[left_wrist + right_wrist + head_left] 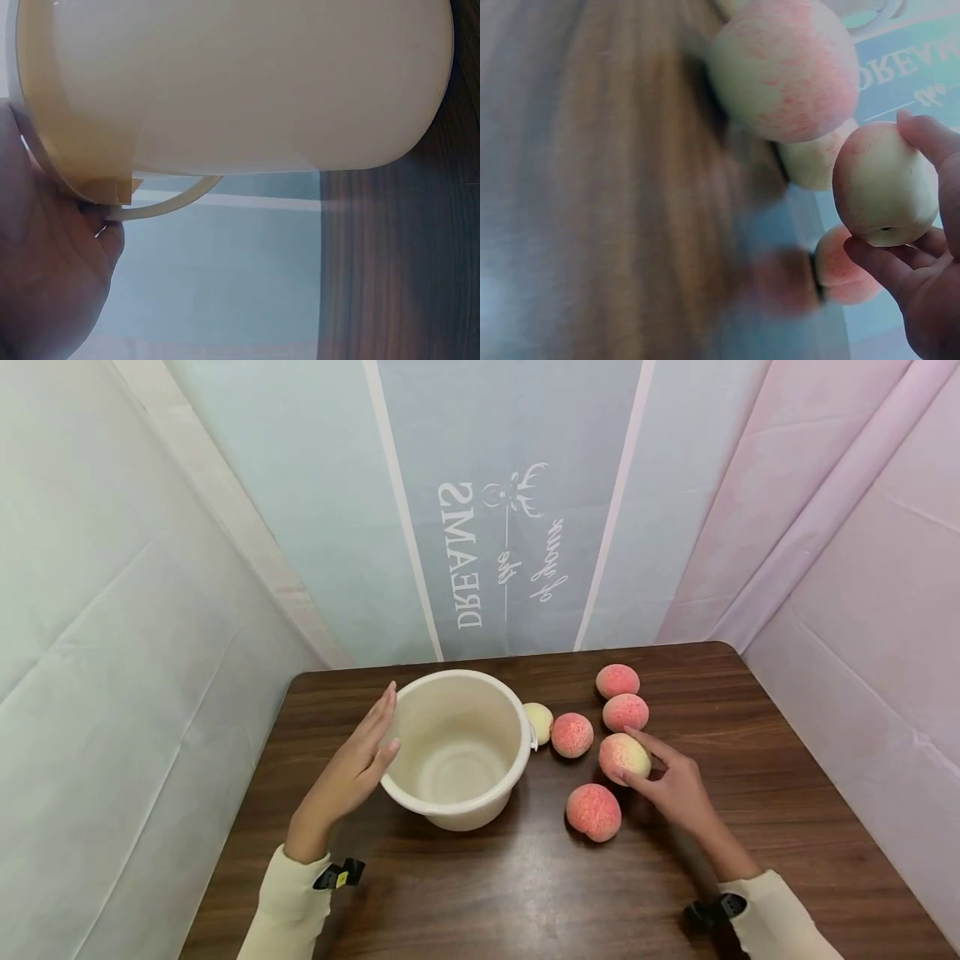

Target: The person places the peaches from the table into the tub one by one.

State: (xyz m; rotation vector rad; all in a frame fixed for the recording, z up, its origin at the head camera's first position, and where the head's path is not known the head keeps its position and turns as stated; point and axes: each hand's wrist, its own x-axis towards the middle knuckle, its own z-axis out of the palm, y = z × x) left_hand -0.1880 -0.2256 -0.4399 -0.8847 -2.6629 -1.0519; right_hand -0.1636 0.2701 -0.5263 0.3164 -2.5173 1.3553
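In the head view, my right hand pinches a pink and pale-yellow peach between thumb and fingers. The right wrist view shows this held peach with its pale side and small stem dimple, clear of the wood. My left hand is at the left rim of a cream bucket, its fingers straight. From the left wrist, the hand appears right at the rim beside the bucket's handle. The bucket's visible inside holds nothing.
Around the held peach lie more peaches: a pink one nearer me, two behind, and one to the left. A pale one sits against the bucket's right side. Fabric walls surround the dark wooden table.
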